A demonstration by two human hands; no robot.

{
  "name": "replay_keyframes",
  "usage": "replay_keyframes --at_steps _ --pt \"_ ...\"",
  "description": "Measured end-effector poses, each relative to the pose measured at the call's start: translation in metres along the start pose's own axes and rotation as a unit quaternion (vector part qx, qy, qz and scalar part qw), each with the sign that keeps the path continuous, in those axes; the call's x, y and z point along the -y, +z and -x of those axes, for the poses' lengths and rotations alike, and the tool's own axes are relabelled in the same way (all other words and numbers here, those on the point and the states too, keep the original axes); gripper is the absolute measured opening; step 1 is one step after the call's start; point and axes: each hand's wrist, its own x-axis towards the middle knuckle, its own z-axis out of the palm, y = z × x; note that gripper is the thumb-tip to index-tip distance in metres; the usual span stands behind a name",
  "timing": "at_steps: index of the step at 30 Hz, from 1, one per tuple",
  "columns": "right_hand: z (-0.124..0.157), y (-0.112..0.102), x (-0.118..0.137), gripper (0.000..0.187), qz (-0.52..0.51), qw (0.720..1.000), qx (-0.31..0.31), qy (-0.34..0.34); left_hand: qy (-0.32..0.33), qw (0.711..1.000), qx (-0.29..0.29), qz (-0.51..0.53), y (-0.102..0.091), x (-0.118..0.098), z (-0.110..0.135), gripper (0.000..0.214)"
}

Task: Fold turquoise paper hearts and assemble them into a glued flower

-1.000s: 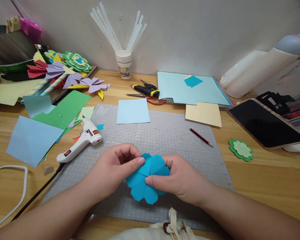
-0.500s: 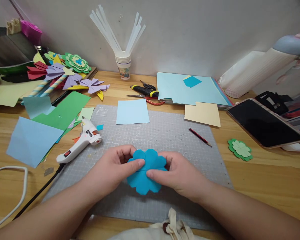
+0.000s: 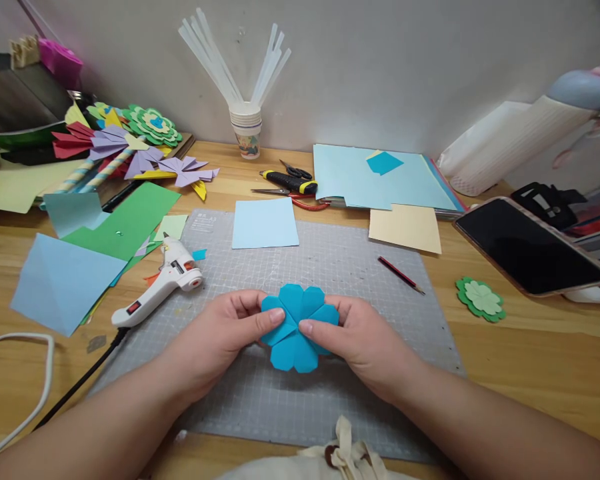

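Note:
A blue folded paper flower [image 3: 295,330] with rounded petals is held just above a grey cutting mat [image 3: 330,267]. My left hand [image 3: 225,340] pinches its left side, thumb on top. My right hand [image 3: 357,340] pinches its right side the same way. Both thumbs meet near the flower's middle, and the fingers curl underneath, partly hidden by the paper.
A white glue gun [image 3: 157,283] lies left of my hands, its black cord running off the desk. A light blue sheet [image 3: 265,223], a pencil [image 3: 401,275], scissors [image 3: 290,183], a cup of glue sticks [image 3: 247,130], a phone [image 3: 527,247] and paper flowers [image 3: 480,298] lie around.
The blue flower has been lifted and turned in my hands, so its petals now face up and sit a little farther from me. Both hands kept their pinch.

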Motion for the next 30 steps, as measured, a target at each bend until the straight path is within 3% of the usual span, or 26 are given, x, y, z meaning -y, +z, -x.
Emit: replay_keyframes --at_steps 14,16,18,20,22,24,26,30 --pt "-0.001 -0.001 -0.002 0.023 -0.079 0.997 -0.017 -0.013 0.107 0.986 -0.040 -0.125 0.014 0.003 0.003 0.022" --pt "-0.001 -0.001 -0.002 0.023 -0.066 0.997 -0.029 -0.014 0.184 0.957 -0.106 -0.197 0.013 0.007 0.004 0.042" --pt "-0.001 -0.002 0.000 0.023 -0.042 0.998 -0.037 -0.015 0.292 0.888 -0.165 -0.313 0.011 0.009 0.006 0.057" --pt "0.000 -0.002 0.001 0.022 -0.029 0.999 -0.039 -0.018 0.361 0.807 -0.167 -0.437 0.010 0.009 0.008 0.047" --pt "0.000 -0.001 0.002 0.019 -0.027 0.999 -0.035 -0.023 0.379 0.753 -0.149 -0.517 0.010 0.007 0.010 0.032" --pt "0.000 -0.001 0.002 0.017 -0.027 0.999 -0.030 -0.028 0.375 0.734 -0.138 -0.548 0.010 0.006 0.011 0.028" --pt "0.000 0.000 0.003 0.017 -0.027 0.999 -0.029 -0.026 0.366 0.734 -0.129 -0.557 0.012 0.004 0.012 0.027" --pt "-0.001 0.000 0.002 0.019 -0.016 0.999 -0.035 -0.021 0.343 0.760 -0.116 -0.540 0.011 0.002 0.014 0.016"
